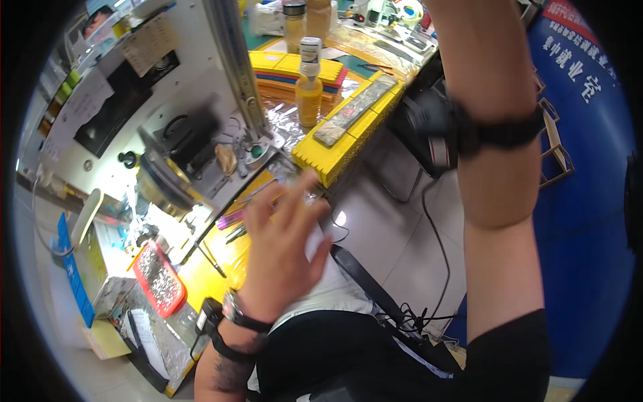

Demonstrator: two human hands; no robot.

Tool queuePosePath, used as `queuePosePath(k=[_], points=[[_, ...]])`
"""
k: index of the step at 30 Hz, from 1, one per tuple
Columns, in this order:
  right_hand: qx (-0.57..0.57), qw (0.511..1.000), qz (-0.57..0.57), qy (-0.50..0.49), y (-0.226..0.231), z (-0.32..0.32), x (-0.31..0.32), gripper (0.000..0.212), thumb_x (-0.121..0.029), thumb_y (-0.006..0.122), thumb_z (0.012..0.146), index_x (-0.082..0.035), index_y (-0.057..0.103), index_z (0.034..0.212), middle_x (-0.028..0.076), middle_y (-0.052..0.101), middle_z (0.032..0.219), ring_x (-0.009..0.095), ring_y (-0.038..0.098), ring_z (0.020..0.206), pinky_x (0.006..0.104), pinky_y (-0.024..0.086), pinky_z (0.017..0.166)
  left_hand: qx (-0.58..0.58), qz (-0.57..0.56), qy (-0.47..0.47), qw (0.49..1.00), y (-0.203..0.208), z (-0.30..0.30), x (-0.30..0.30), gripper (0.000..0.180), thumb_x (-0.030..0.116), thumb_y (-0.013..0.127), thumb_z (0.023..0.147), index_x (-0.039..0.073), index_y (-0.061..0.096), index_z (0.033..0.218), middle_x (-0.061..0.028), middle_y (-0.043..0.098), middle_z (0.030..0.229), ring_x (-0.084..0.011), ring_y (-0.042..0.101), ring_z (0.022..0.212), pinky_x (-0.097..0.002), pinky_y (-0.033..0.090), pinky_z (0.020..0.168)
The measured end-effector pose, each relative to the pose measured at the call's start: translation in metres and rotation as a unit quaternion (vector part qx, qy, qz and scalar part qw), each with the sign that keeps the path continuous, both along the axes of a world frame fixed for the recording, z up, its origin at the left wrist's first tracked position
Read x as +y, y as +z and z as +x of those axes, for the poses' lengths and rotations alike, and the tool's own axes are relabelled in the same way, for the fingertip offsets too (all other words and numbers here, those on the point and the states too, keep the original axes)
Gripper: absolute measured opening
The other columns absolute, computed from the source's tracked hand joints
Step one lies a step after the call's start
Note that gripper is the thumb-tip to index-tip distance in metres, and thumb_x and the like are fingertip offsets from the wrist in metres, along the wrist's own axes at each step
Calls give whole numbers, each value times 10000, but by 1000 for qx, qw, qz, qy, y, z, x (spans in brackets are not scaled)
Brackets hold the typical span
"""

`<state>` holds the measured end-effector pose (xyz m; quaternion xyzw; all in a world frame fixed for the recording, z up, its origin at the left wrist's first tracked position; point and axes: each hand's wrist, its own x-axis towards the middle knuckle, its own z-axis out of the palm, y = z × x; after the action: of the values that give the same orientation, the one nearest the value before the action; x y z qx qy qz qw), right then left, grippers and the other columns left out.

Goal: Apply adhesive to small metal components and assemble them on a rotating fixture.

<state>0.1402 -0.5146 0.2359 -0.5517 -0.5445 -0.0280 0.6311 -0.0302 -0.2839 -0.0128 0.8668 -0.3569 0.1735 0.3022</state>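
Note:
My left hand (284, 248) is raised over the front edge of the bench, fingers spread and slightly blurred, with nothing in it. Just beyond its fingertips is the near end of a long yellow toothed block (345, 134), which carries a grey, worn flat bar (355, 110). A pink tool (231, 219) and some thin dark tools lie on the yellow bench top beside the fingers. My right forearm (499, 181) reaches up past the top edge, with a black strap around it. The right hand itself is out of the picture.
A lit machine with a round drum (167, 177) stands at the left, near a red tray (161, 278) of small silvery pieces. A bottle of yellowish liquid (309, 100) stands by stacked coloured strips (295, 67). A black cable (439, 248) crosses the floor; a blue wall panel (586, 201) is at right.

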Motion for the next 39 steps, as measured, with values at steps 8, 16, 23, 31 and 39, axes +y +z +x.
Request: queuePosePath(k=[8,16,23,31,39], points=[[296,810,55,-503,-268,-37,-171,117,-104,509,1083,-75,618,1112,-67,445,758,34,365,579,226,291,513,159,-41,-205,965,-49,-27,-29,653,53,827,766,61,616,1385,-200,570,1537,-378,682,1099,-450,547,944],[84,696,-91,-707,-363,33,-180,154,-140,663,1022,11,633,1013,228,695,835,311,668,739,399,511,699,21,29,44,998,-28,59,-48,623,49,814,779,35,629,1375,-225,564,1479,-437,542,1369,-504,438,1144],[78,661,-134,-735,-363,39,-169,144,-149,640,1018,-6,621,1012,274,708,874,474,689,845,508,529,730,78,71,44,993,-42,69,-53,703,68,809,794,45,571,1455,-225,490,1546,-468,450,1451,-526,378,1199],[-7,590,-270,-761,-355,35,-170,95,-87,593,948,-23,617,1014,303,705,887,521,684,901,597,542,786,86,64,43,993,-41,68,-57,709,78,826,790,45,576,1452,-221,488,1549,-463,445,1453,-521,372,1205],[103,583,-388,-707,-315,7,-147,405,-371,593,1020,-6,752,1091,270,736,1036,471,714,987,505,556,816,76,-38,15,996,-56,62,-24,699,81,780,786,-11,554,1442,-273,485,1509,-466,445,1446,-510,380,1223]])
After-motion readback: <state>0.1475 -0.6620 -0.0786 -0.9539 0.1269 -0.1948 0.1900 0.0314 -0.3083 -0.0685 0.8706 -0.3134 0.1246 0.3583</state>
